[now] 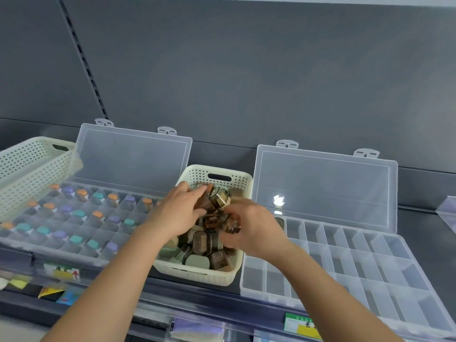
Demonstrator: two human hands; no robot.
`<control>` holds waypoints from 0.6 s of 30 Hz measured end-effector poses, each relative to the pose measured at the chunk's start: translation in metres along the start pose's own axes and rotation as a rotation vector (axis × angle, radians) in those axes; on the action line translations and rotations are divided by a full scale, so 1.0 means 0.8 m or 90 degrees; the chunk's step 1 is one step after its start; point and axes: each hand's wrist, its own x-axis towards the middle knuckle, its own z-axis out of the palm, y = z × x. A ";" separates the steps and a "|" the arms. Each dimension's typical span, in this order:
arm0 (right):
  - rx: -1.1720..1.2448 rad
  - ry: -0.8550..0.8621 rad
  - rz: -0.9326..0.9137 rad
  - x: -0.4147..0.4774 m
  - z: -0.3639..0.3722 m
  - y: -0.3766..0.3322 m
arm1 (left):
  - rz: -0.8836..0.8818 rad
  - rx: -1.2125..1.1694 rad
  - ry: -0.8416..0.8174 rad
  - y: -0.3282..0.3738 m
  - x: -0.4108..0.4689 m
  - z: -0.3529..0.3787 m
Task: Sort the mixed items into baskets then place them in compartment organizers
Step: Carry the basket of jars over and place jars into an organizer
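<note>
A cream perforated basket (217, 172) stands on the shelf between two clear organizers and holds several small brown and pale green lidded boxes (201, 240). My left hand (179, 213) is inside the basket, closed around a cluster of these small boxes (217, 198). Over the basket's right side, my right hand (251, 225) grips a brown box (232, 224). The right compartment organizer (345, 267) lies open, and one dark item sits in its near-left top cell (279, 222). The left organizer (64, 223) holds several small bottles with orange, teal and purple caps.
A second cream basket (27, 169) rests tilted on the left organizer's far left corner. Both organizer lids (133, 156) stand open against the grey back wall. Price labels (61, 270) line the shelf's front edge. A clear plastic piece (447, 211) sits at far right.
</note>
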 end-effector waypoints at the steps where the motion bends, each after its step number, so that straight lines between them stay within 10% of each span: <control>1: 0.027 0.030 0.021 -0.001 -0.005 0.006 | 0.010 -0.064 0.002 0.008 0.001 -0.004; 18: 0.012 0.169 0.245 -0.077 -0.088 0.132 | 0.236 -0.277 -0.036 0.188 0.049 0.032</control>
